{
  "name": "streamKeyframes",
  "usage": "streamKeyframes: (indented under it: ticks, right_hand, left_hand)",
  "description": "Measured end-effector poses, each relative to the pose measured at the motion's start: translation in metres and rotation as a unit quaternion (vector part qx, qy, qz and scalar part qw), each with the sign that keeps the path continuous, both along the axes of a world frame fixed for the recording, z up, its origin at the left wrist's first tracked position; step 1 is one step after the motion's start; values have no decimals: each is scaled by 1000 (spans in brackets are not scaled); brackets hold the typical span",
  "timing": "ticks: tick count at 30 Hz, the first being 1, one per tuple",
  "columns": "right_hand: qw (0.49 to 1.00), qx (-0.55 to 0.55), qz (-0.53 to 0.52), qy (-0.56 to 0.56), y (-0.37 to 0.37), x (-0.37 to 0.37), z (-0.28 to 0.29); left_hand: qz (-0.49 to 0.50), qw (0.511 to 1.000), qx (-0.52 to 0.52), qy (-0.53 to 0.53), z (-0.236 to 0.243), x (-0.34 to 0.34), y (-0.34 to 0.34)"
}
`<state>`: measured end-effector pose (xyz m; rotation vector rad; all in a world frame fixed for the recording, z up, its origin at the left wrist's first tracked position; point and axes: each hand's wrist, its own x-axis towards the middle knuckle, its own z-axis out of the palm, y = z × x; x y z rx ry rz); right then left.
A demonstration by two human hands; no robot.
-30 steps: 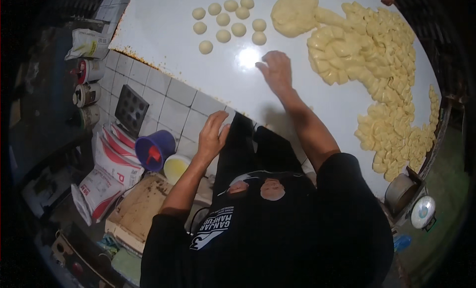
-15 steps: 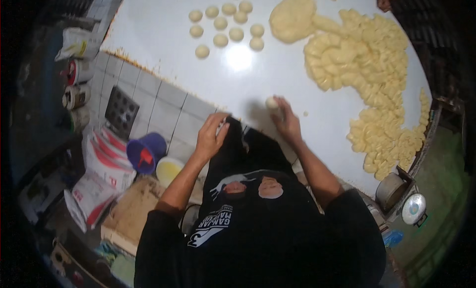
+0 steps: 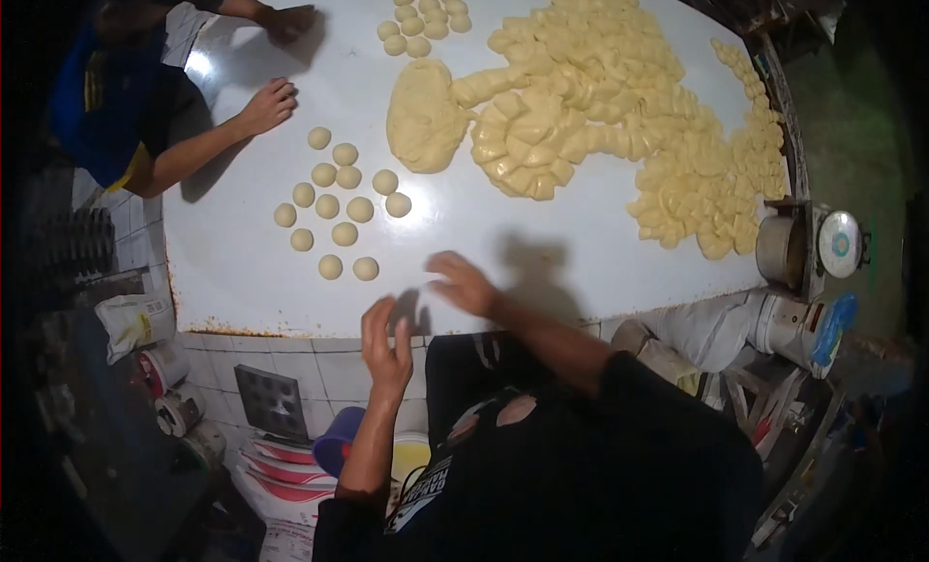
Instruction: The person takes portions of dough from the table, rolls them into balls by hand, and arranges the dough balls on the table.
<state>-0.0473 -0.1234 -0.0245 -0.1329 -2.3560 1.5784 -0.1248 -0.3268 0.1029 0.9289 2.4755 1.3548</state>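
My right hand (image 3: 460,283) hovers over the white table (image 3: 242,291) near its front edge, fingers loosely bent and apart, with no dough visible in it. My left hand (image 3: 385,341) is at that edge, thumb and fingers apart and empty. Just beyond them lies a loose group of several small pale dough balls (image 3: 344,233). Farther back are a large oval lump of dough (image 3: 426,117) and a spread mass of cut, glossy yellow dough pieces (image 3: 697,185).
At the left side, a person's arms (image 3: 208,141) rest on the table; another hand shows at the far edge. More balls (image 3: 426,11) sit at the back. A pot (image 3: 779,248) and lid (image 3: 840,243) are at right. Below are sacks (image 3: 281,485) and a purple bucket (image 3: 339,436).
The view has swung up, showing more table and the person at left. The small ball my right hand held has left it, and another ball lies in the near group.
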Motion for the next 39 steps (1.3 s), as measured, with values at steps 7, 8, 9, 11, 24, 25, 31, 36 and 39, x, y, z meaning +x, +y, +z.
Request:
streamKeyframes:
  ticks: [7,8,9,11,24,25,31,36,39]
  right_hand:
    - [893,404,-184,-75,184,-18,82]
    - [889,416,-158,-108,209,-29,83]
    - [890,415,-157,-102,226,-34,72]
    - [892,429,-72,-125,248,-30,51]
    - [970,-186,-136,70,222,44,120]
    - [960,-248,-74,107,223,37,141]
    - [927,-182,-307,117,441,82,193]
    - [944,23,-270,191,551,142,161]
    - [916,42,-394,67,713,183,119]
  left_hand:
    - [-138,974,-56,172,-34,-59,235]
    - [-138,966,-85,199,-51,-71,262]
    - [-136,958,-119,225,-66,-75,282]
    - [-147,949,-157,229,-88,-74,297]
    - [-41,990,101,-90,30,17,390]
    - [-30,881,342,-325,64,29,415]
    - [-256,786,238,-510,66,142,545]
    - [-341,792,483,-153,57,145,733]
    - [-170,590,249,-749,84,152,828]
